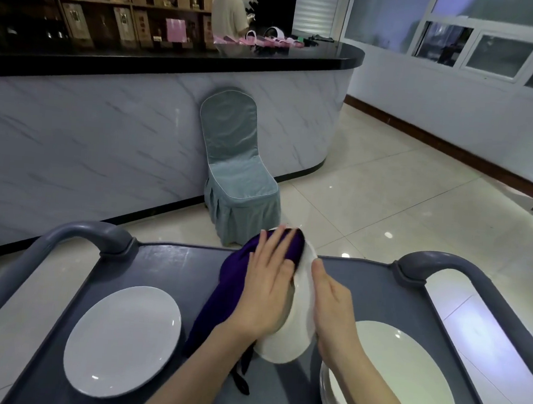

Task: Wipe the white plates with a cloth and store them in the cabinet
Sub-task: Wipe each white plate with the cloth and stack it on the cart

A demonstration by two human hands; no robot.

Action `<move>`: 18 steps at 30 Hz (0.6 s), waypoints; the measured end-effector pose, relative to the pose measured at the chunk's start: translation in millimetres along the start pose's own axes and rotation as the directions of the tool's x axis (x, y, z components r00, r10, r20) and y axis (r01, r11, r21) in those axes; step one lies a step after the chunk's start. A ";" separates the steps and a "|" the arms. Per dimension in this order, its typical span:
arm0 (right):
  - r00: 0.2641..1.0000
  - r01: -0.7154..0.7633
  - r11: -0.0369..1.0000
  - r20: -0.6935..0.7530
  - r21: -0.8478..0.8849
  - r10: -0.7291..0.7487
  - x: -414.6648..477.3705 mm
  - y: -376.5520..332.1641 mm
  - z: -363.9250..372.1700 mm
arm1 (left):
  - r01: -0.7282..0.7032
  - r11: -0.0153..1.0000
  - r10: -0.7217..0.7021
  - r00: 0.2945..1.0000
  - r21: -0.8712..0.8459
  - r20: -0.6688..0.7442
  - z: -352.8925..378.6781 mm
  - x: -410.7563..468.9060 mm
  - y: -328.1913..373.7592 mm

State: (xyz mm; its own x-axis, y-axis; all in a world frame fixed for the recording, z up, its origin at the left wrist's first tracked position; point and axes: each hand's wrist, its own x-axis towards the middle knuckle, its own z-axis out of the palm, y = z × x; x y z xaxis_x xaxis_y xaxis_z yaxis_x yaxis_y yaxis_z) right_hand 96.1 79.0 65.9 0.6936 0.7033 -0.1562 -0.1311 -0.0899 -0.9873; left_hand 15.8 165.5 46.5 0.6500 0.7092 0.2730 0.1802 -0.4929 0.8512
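Far left on the grey cart worktop we see a white oval ceramic plate lying flat by itself, inboard of the cart's curved grey handle. Next, a dark purple cloth hangs down toward the worktop, its upper part spread over the face of a tilted white round plate. The left hand is open, fingers straight, pressing the cloth flat against that plate. The plate is up on edge over the middle of the cart. The right hand grips its right rim, thumb along the edge, other fingers hidden behind. Right of that, a stack of white plates sits on the worktop. Beyond, we see a grey-green covered chair against a marble-look bar counter.
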 end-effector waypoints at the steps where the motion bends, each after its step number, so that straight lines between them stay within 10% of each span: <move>1: 1.000 0.014 0.999 -0.019 -0.039 -0.015 -2.6 2.8 0.2 | 0.094 0.993 -0.094 0.995 -0.067 -0.009 -3.9 5.8 -0.8; 9: 0.999 0.002 1.000 -0.053 0.008 -0.001 6.9 -4.3 -1.7 | -0.156 0.972 0.134 0.982 0.178 0.129 17.2 -18.4 1.3; 18: 0.994 0.004 0.999 -0.105 -0.036 -0.008 1.4 6.1 -5.8 | -0.001 0.999 -0.005 0.994 0.054 0.105 1.4 -7.6 -1.7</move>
State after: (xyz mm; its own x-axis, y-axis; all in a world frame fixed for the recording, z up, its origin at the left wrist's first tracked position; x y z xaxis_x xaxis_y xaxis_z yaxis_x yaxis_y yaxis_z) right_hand 100.3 75.3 59.5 0.7652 0.6259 -0.1505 -0.1023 -0.1126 -0.9884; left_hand 11.6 160.2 42.3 0.7231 0.6546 0.2204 0.2195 -0.5203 0.8253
